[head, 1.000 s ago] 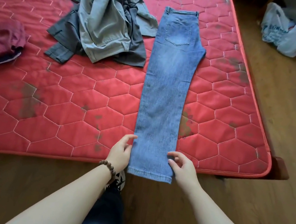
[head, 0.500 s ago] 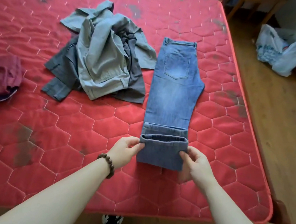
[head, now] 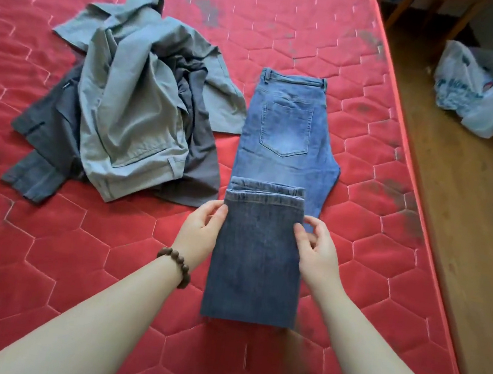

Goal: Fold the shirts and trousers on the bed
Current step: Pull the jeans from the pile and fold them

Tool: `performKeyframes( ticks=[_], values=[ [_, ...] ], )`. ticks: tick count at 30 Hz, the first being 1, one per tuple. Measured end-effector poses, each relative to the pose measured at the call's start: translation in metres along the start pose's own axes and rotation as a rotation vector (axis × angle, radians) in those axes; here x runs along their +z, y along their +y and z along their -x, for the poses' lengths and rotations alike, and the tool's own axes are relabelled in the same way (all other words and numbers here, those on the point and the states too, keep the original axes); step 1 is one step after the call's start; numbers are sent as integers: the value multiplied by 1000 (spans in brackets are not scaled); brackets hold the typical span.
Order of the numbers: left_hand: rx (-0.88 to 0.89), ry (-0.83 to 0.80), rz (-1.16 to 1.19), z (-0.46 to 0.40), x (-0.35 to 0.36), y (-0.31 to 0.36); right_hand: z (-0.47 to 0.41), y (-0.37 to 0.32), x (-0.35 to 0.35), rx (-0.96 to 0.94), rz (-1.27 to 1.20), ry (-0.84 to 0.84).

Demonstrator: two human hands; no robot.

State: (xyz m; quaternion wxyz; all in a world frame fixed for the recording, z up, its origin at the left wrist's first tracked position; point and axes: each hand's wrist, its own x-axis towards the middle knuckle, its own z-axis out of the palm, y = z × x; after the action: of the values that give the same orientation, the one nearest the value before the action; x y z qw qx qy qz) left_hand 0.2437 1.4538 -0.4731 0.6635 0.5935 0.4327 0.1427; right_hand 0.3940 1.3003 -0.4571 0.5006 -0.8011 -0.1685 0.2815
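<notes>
Head view: blue jeans (head: 288,135), legs doubled back over seat, hems uppermost.

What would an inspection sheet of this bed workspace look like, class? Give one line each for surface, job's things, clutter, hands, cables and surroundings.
Surface: red quilted mattress with dark stains.
Job's things: blue jeans lie flat, back pocket up, with the leg ends folded up over the legs; grey garments lie unfolded in a heap to the left of them.
Clutter: nothing seen on the bed besides the clothes.
Hands: left hand and right hand hold the side edges of the folded leg section near the hems; beaded bracelet on the left wrist.
Cables: nothing seen.
Surroundings: wooden floor to the right, white plastic bag by the wall, wooden furniture legs at the top.
</notes>
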Motion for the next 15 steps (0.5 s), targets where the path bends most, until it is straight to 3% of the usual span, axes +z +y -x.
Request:
performKeyframes(
  ticks=[3,5,8,11,15],
  values=[
    [-324,-38,-115,-23,-1,-44,-23,49,6,380,74,-148],
    [-365,-67,-173,-18,2,-60,-19,73,8,473,141,-216],
    [-299,-103,-130,-10,6,-62,-12,79,10,393,259,-250],
    [-172,-120,-148,-14,14,-50,-8,73,14,287,161,-292],
    [6,-107,-76,-29,22,-22,-11,49,13,38,111,-130]
  ],
)
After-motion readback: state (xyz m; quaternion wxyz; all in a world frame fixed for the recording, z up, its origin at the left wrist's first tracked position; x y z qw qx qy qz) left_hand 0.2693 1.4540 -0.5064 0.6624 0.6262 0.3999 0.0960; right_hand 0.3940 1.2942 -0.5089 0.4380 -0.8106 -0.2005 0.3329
